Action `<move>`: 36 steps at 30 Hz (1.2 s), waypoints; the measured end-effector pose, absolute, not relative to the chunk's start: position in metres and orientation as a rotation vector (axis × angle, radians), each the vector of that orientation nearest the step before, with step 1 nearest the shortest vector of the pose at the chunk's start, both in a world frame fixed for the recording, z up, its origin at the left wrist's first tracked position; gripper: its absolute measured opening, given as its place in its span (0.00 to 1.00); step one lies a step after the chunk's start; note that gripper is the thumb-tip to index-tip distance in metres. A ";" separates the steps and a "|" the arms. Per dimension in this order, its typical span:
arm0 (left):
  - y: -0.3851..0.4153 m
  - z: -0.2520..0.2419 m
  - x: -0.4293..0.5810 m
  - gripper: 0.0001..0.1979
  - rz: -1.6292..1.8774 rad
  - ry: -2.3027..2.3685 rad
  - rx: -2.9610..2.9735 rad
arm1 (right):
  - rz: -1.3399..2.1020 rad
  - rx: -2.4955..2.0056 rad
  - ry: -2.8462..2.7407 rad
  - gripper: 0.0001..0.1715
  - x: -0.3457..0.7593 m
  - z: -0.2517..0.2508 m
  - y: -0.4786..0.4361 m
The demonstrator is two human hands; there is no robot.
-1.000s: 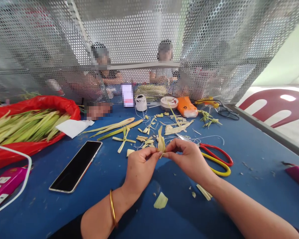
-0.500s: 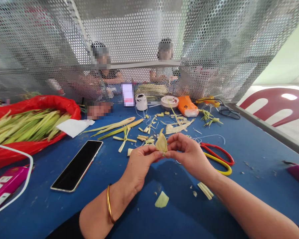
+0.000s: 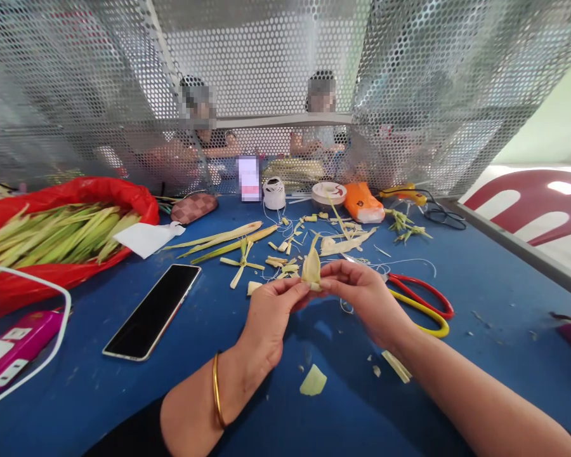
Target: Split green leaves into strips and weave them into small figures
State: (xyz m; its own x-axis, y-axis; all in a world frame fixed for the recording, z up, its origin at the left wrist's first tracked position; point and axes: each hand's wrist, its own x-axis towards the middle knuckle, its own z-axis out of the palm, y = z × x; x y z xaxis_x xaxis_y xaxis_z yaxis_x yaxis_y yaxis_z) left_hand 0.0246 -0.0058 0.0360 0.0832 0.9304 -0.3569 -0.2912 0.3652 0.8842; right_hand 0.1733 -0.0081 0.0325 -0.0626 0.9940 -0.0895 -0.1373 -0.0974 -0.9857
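Observation:
A small pale yellow folded leaf piece [image 3: 311,268] stands upright between both my hands above the blue table [image 3: 209,355]. My left hand [image 3: 269,314], with a gold bangle on the wrist, pinches its base from the left. My right hand [image 3: 364,295] pinches the same base from the right. Thin white thread trails below my right hand. Red and yellow scissors [image 3: 421,304] lie just right of it.
A black phone [image 3: 153,311] lies left. A red bag of green leaves [image 3: 52,236] is at far left. Leaf scraps [image 3: 285,244], a thread spool [image 3: 274,193], tape roll [image 3: 328,193], orange tool [image 3: 361,203] lie farther back. Two people sit behind the perforated metal screen.
The leaf piece was lifted slightly and turned between my fingertips; both hands stayed pinched on it. The camera shifted a little.

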 end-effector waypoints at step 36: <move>-0.006 0.033 0.023 0.09 1.043 1.105 0.879 | 0.294 -1.076 -2.001 0.11 0.176 0.036 -0.016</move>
